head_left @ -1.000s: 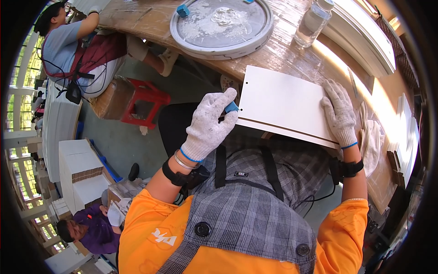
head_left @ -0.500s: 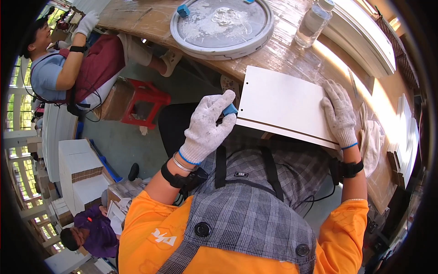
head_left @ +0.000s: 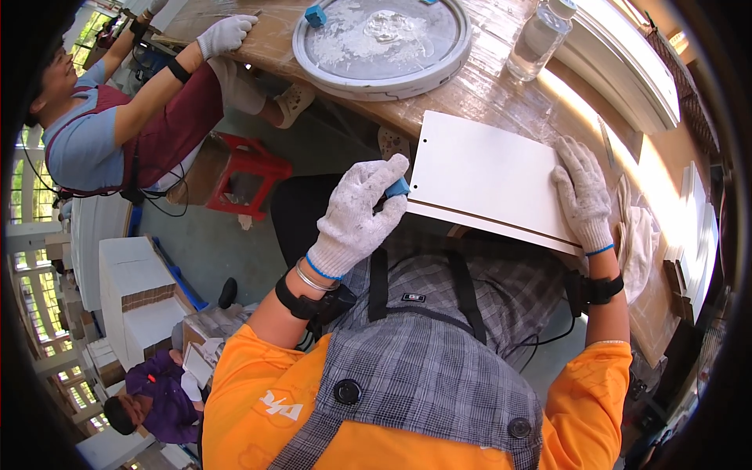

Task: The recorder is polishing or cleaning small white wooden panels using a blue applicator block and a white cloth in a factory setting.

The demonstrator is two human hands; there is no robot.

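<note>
A white rectangular board (head_left: pixel 486 176) with small dark holes by its left edge lies in front of me, partly over the table's near edge. My left hand (head_left: pixel 362 205), in a whitish knit glove, pinches a small blue block (head_left: pixel 398 188) against the board's left end. Gloved as well, my right hand (head_left: pixel 583 192) rests flat on the board's right end, fingers stretched out. Beyond the board stands a round grey lid (head_left: pixel 313 66) smeared with white paste (head_left: pixel 387 26). Another blue block (head_left: pixel 315 16) sits on its rim.
A clear bottle of liquid (head_left: pixel 539 43) stands behind the board on the film-covered table (head_left: pixel 493 86). White panels (head_left: pixel 627 63) are stacked at the right, near a crumpled cloth (head_left: pixel 638 243). At left, a co-worker (head_left: pixel 102 133) sits by a red stool (head_left: pixel 251 172); another person (head_left: pixel 164 395) is lower left.
The co-worker at the left has lowered a gloved hand onto the table edge. My own hands, the blue block and the board look almost unmoved.
</note>
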